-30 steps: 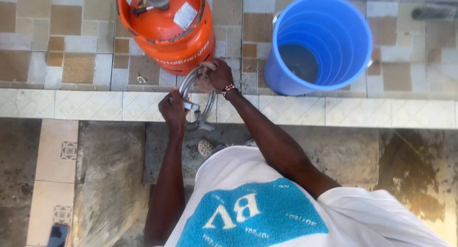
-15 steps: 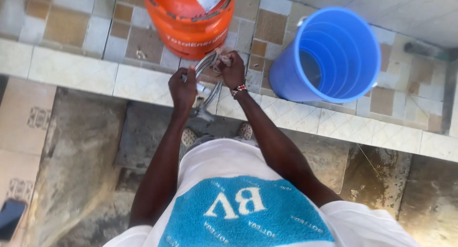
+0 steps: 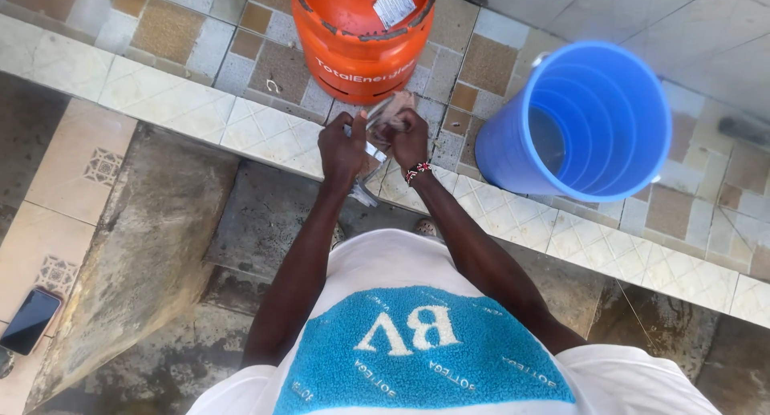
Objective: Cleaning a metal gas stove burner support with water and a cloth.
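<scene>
Tiled flooring in beige and brown squares runs across the top, with a pale tiled step (image 3: 200, 114) below it. Both hands meet just above that step — the left hand (image 3: 343, 149) and the right hand (image 3: 407, 136) each closed in a tight grip on a grey metal hose fitting (image 3: 377, 122), which sits between them, partly hidden by the fingers. Just beyond stands an orange steel gas cylinder (image 3: 361, 38); a blue plastic bucket (image 3: 581, 118) stands to the right. A dark phone (image 3: 29, 321) lies on the lower floor.
</scene>
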